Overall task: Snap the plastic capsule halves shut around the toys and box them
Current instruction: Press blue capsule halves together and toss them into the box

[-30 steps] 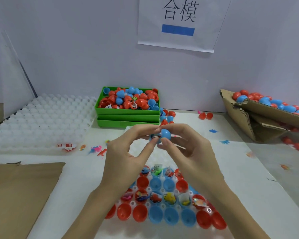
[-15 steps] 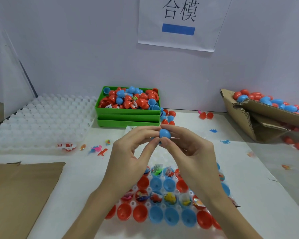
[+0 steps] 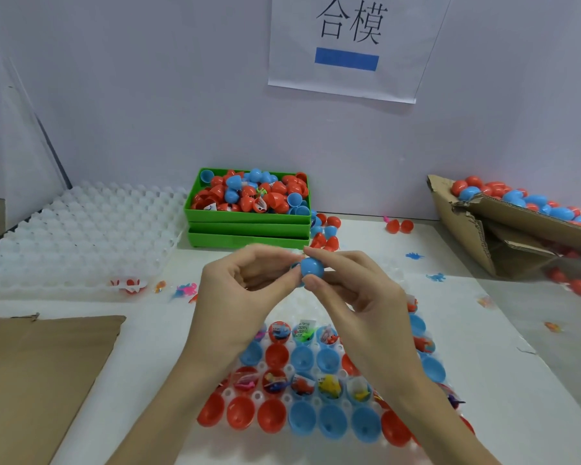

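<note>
**Blue capsule pinched between both hands, seam hidden**

I can't see the join: the left half of the blue capsule (image 3: 312, 267) sits behind left hand (image 3: 245, 290) fingertips, so closed or not, can't tell. Right hand (image 3: 356, 297) grip is narrow, thumb and forefinger curled on the capsule's right end; left grip likewise pinches the other end. It's held above the tabletop (image 3: 155, 333), over the white tray (image 3: 319, 402) of open halves. My forearms cover part of that tray. The cardboard box (image 3: 517, 226) is cut off at right.
</note>
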Demonstrator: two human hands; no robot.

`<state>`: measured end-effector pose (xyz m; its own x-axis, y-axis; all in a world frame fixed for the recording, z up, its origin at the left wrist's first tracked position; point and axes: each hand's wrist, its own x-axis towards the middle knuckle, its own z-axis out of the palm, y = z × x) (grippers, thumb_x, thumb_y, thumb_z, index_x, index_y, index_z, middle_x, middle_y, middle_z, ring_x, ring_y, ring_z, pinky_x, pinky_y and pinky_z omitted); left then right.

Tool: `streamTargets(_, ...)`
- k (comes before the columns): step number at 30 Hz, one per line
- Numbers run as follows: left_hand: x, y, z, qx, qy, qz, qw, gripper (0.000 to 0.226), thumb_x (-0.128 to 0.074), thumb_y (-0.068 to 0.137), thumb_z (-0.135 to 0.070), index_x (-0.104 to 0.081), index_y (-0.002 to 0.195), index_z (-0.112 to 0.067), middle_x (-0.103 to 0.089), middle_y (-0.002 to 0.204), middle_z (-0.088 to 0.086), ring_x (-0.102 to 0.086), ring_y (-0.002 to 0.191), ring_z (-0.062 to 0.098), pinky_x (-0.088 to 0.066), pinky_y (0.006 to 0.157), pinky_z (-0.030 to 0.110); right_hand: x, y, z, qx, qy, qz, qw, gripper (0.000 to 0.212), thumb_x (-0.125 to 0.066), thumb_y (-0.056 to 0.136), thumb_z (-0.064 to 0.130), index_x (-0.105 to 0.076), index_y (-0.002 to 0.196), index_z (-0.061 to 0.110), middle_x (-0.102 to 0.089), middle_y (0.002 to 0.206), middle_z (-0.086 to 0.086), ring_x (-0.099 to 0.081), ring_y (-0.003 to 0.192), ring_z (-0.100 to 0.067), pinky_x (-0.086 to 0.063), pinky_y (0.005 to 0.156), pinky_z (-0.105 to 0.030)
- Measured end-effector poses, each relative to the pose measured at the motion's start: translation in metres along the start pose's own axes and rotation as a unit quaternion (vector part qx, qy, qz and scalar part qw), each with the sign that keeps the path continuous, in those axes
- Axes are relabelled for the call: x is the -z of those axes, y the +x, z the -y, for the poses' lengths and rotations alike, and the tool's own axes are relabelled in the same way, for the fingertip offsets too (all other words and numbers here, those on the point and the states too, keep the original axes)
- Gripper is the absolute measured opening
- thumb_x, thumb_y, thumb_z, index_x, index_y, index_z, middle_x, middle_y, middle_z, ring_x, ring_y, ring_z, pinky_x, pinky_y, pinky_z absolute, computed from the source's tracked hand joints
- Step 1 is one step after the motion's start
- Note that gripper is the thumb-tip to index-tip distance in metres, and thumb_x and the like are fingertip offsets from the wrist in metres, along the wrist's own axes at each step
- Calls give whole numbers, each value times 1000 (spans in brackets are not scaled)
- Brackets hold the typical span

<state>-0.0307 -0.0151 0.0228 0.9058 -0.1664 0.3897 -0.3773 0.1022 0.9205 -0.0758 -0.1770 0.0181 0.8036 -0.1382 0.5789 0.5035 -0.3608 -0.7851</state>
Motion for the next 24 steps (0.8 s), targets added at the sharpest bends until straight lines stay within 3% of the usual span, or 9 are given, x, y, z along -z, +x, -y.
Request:
streamTargets(5,-3,-1,1,-11,19,-9,1000,9,-82,85,-10,-81,94,-12,-82,94,-6,-79,90,11,-60,80,18,1,1,0,-22,11,-4,1000,39,-69,92,26,-70,130,17,-71,116,5,-75,100,-14,-60,87,-24)
streamTargets(11,-5,-4,0,-56,92,29,994,18,-72,96,-12,-81,110,-19,-79,108,-17,-74,104,4,-56,88,14,3,1,0,-45,22,-31,998,28,-76,91,22,-71,119,20,-75,112,11,-75,100,-10,-59,85,-20)
streamTargets(15,-7,-5,2,-63,85,56,993,21,-72,96,-5,-76,112,-19,-78,114,-11,-73,112,12,-57,95,22,4,3,-1,-57,41,-31,997,27,-77,92,16,-72,117,20,-76,109,15,-76,98,-9,-59,83,-17)
streamTargets(19,-6,-3,1,-57,41,32,997,32,-80,86,-17,-66,114,-19,-78,110,-11,-74,108,10,-57,94,20,4,3,1,-55,52,-25,997,26,-76,93,15,-73,118,21,-77,109,12,-76,97,-10,-59,81,-17)
streamTargets(24,-4,-2,2,-60,39,30,997,33,-82,83,-16,-74,115,-18,-78,115,-11,-74,110,8,-57,94,21,8,5,3,-58,72,-3,996,25,-73,95,15,-73,120,21,-77,111,10,-76,101,-15,-59,84,-20)
